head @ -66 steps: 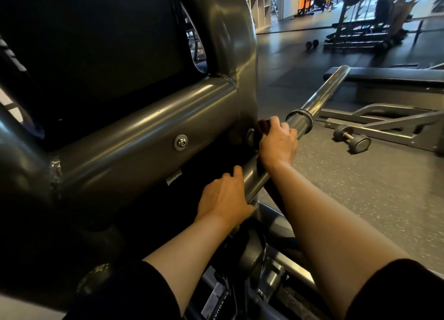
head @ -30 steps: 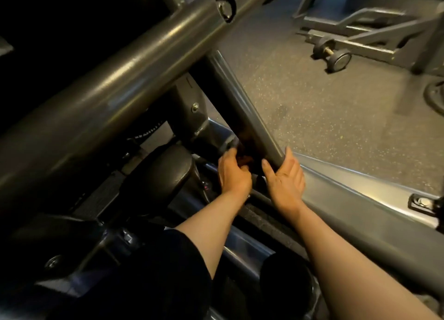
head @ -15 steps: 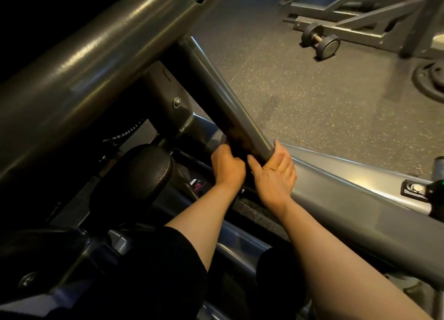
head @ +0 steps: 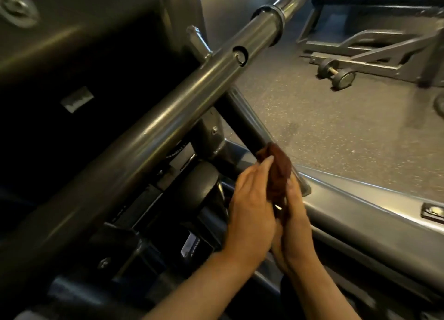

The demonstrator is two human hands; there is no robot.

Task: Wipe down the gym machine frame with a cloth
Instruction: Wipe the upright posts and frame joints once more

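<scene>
While both hands are meeting just below the diagonal strut, the brown cloth is being bunched between them, probably so that a fresh fold can be turned outward for the next pass. The left hand is lying along the near side of the cloth with its fingers straight and pressed together, the fingertips reaching up onto the fabric. The right hand is pressing against the far side, fingers close together and pointing up along the cloth; whether they are curling round it I cannot tell, since the left hand is covering most of it.

The cloth is sitting at the lower end of the strut, its top edge touching the tube, just above where the strut is joining the flat base rail. Squeezed into a narrow wad, it is running lengthwise from the palms up towards the strut, its upper end pointing away from the person. The strut itself is sloping up and away, passing behind the big round bar, which is crossing above it. A small dumbbell is lying well beyond the strut on the floor.
</scene>
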